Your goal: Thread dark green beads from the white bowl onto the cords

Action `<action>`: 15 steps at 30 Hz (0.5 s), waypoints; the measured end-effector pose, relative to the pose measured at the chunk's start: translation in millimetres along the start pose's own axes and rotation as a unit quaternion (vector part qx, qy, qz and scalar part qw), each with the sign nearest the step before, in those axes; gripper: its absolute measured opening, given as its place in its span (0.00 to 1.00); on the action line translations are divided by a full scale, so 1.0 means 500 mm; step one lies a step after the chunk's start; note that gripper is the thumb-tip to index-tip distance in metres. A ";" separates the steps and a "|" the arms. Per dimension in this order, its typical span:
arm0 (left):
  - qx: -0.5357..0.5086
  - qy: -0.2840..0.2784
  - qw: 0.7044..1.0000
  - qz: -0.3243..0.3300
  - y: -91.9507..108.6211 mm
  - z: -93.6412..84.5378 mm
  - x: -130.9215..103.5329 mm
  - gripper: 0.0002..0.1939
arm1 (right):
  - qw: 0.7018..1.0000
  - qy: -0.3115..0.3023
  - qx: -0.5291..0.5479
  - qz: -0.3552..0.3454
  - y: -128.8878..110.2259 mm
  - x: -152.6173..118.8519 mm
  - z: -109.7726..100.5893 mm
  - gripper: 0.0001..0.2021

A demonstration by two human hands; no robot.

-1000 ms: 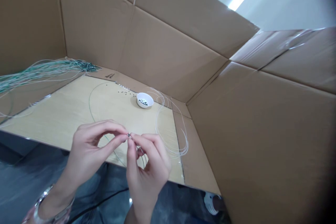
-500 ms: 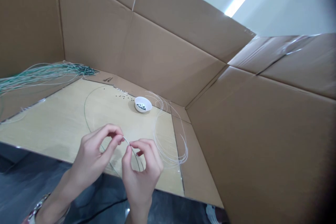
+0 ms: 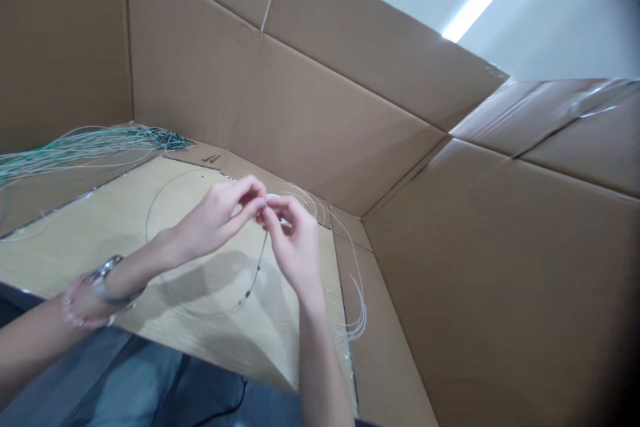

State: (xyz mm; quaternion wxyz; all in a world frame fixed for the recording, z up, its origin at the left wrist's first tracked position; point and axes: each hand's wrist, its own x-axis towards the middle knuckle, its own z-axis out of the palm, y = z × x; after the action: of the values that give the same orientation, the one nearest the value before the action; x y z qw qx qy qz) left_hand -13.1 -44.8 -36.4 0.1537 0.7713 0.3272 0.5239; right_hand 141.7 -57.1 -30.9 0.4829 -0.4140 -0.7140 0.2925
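My left hand (image 3: 223, 217) and my right hand (image 3: 296, 243) meet over the far half of the board, fingertips pinched together. Between them they hold a thin green cord (image 3: 262, 250), which hangs down from the fingers and loops round to the left over the board. Small dark beads (image 3: 248, 293) sit along the hanging stretch of cord. The exact spot where the fingertips touch is blurred, so any bead there cannot be made out. Behind the hands a white bowl (image 3: 273, 196) shows only its rim; its contents are hidden.
A pale board (image 3: 100, 227) lies inside tall cardboard walls (image 3: 320, 120). Bundled green and white cords (image 3: 100, 147) lie at the far left. Coiled white cords (image 3: 357, 327) rest along the right edge. Small dark pieces (image 3: 211, 159) lie beyond the board's back edge.
Both hands have moved up and away from me, in front of the bowl, carrying the cord. Its beaded stretch now hangs below them. The view has shifted slightly.
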 end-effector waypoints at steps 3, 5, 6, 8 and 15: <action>-0.034 0.034 0.999 0.000 -0.034 -0.011 0.073 0.08 | 0.997 0.061 0.027 -0.037 -0.009 0.079 0.002 0.07; -0.031 0.023 0.999 -0.032 -0.088 -0.025 0.119 0.12 | 0.994 0.088 0.034 -0.051 -0.009 0.112 0.001 0.07; 0.005 0.017 0.998 -0.055 -0.125 -0.033 0.138 0.16 | 0.993 0.098 0.036 -0.056 -0.008 0.122 0.000 0.06; 0.099 -0.013 0.989 -0.109 -0.216 -0.047 0.166 0.19 | 0.989 0.123 0.049 -0.069 -0.007 0.132 -0.005 0.06; 0.187 -0.085 0.952 -0.225 -0.503 -0.047 0.119 0.15 | 0.977 0.169 0.053 -0.117 -0.015 0.122 -0.026 0.04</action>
State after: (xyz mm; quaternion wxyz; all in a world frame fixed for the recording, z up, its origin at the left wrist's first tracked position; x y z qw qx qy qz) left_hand -106.8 178.1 -130.8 0.1480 0.7343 0.5703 0.3371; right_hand 139.9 -7.2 7.3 0.6490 -0.3453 -0.6486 0.1973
